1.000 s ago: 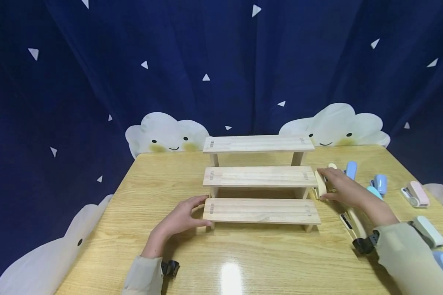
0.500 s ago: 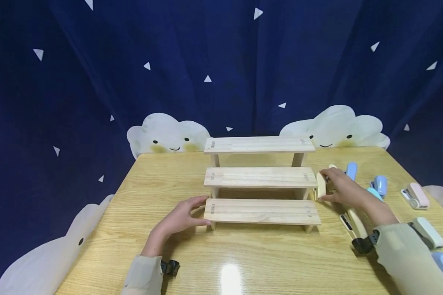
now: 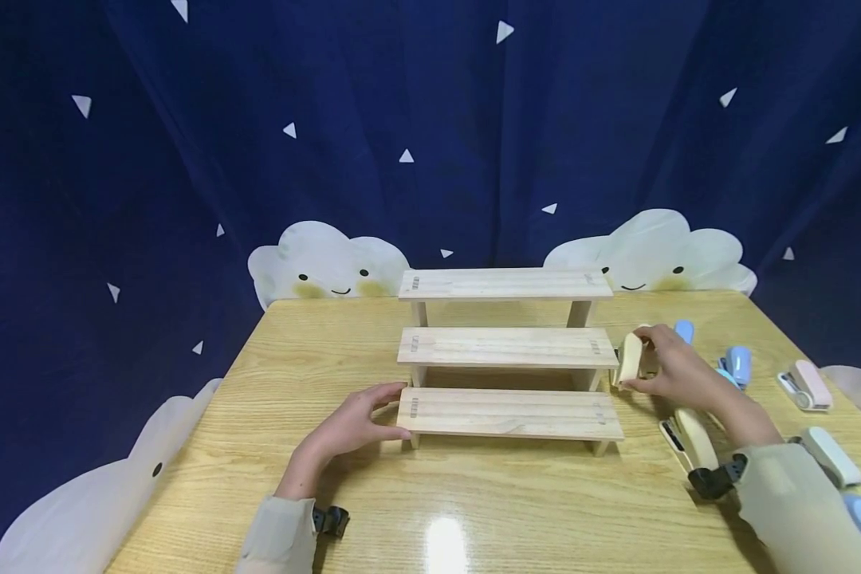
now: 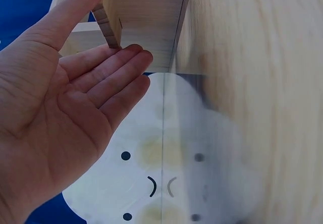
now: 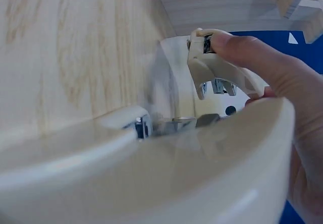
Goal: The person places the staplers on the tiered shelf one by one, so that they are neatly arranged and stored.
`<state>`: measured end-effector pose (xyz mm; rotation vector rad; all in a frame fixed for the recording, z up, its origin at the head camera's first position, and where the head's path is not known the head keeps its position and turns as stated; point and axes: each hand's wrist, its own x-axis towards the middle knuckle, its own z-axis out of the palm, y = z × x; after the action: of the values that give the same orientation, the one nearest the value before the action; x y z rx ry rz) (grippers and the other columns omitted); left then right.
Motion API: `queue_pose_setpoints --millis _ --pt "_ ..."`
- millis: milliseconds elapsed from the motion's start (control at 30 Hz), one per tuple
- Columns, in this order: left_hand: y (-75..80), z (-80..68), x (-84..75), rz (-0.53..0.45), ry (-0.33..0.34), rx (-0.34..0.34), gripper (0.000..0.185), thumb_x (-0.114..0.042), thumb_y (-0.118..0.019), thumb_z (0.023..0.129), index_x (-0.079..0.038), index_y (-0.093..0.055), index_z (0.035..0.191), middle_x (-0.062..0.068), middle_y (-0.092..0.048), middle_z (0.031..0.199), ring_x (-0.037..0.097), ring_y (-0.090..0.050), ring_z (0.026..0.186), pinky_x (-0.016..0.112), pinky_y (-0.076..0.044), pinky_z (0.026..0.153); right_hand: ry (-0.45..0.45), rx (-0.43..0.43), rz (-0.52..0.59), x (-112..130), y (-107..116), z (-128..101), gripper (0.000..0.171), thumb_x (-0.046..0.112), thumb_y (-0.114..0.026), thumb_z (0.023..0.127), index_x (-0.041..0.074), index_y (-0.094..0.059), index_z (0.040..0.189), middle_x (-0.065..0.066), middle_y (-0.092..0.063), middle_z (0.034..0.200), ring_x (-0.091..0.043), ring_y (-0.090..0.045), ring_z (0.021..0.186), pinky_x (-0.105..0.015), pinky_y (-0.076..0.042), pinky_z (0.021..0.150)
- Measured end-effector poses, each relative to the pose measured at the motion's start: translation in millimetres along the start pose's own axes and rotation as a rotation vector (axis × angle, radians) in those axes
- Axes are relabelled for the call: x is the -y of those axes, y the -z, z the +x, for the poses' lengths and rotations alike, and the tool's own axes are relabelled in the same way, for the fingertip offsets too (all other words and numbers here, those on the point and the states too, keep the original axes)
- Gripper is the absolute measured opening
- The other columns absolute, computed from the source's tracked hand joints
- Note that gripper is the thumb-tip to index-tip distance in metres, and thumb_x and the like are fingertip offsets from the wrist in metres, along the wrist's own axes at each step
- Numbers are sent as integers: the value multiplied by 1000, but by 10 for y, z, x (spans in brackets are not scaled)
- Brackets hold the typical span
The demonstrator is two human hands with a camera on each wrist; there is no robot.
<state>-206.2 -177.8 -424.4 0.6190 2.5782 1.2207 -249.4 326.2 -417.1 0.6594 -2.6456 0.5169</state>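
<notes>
Head view: we see the right hand (image 3: 678, 368) pinching a cream stapler (image 3: 629, 359) at right of centre, just off the right end of the middle step of the wooden rack (image 3: 508, 347). Against a second ago the stapler is tipped up and lifted slightly off the surface (image 3: 473, 494); before, it sat lower beside the rack leg. We judge the pick-up is under way. The left hand (image 3: 355, 421) has not moved: fingers relaxed and wide, resting against the left end of the lowest step, holding nothing. The rack is pale unfinished pine, three flat planks on short legs. The surface is glossy yellow wood grain with a glare spot at the bottom centre. Other staplers are smooth rounded plastic in pastels: a second cream stapler (image 3: 689, 440) below the right hand, a blue stapler (image 3: 738, 363) and a pink stapler (image 3: 805, 386) at far right.

Left wrist view: the open palm (image 4: 65, 113) fills the left, fingertips touching the rack's leg (image 4: 146, 22) at the top; cloud print reflects in the sheen below.

Right wrist view: a fingertip (image 5: 242, 47) presses the stapler's top (image 5: 212, 62); its curved cream shell, blurred, fills the bottom.
</notes>
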Motion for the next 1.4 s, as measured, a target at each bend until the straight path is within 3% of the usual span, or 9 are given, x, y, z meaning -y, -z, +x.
queue_pose_setpoints --millis 200,467,733,933,1100,1267,1400 --pt "9 -6 -10 8 -3 0 82 -29 -80 81 -1 -41 147 17 -48 149 36 -48 136 52 -38 115 -65 -34 59 -10 53 -36 79 19 -92 64 -12 -47 121 -18 -53 98 -25 -51 85 -24 -41 61" --pt "13 -4 0 7 -9 6 82 -31 -80 81 -1 -41 147 18 -48 149 36 -48 136 52 -39 115 -163 -138 168 -13 143 -73 78 10 -89 65 -12 -44 125 -19 -52 98 6 -38 79 -9 -35 63" --pt "2 -3 13 16 5 0 82 -32 -80 81 -3 -41 147 16 -48 149 35 -48 136 51 -39 115 -178 -242 243 44 248 -43 81 5 -88 64 -11 -41 128 -17 -50 103 6 -39 81 -6 -34 69" --pt "2 -13 3 8 5 1 82 -31 -79 81 -3 -40 148 17 -47 149 37 -47 136 52 -38 115 -171 -320 277 111 353 12 83 1 -88 63 -12 -39 128 -7 -45 99 6 -39 82 -1 -30 75" --pt "13 -8 -2 15 6 4 83 -33 -79 81 -4 -40 148 16 -47 150 36 -48 136 51 -39 115 -107 -358 294 205 463 80 84 -6 -86 60 -13 -38 128 3 -43 98 5 -40 83 0 -31 77" --pt "20 -8 6 30 7 1 83 -34 -79 81 -4 -40 148 15 -47 150 35 -48 136 50 -40 115 -39 -381 279 291 550 189 86 -14 -84 55 -13 -39 128 19 -41 101 4 -41 85 0 -33 76" --pt "21 -11 -2 26 2 6 82 -31 -79 82 -4 -40 148 17 -47 150 36 -48 136 51 -39 115 -10 -375 282 357 614 282 87 -17 -84 52 -12 -41 128 24 -39 107 2 -41 88 0 -34 75"
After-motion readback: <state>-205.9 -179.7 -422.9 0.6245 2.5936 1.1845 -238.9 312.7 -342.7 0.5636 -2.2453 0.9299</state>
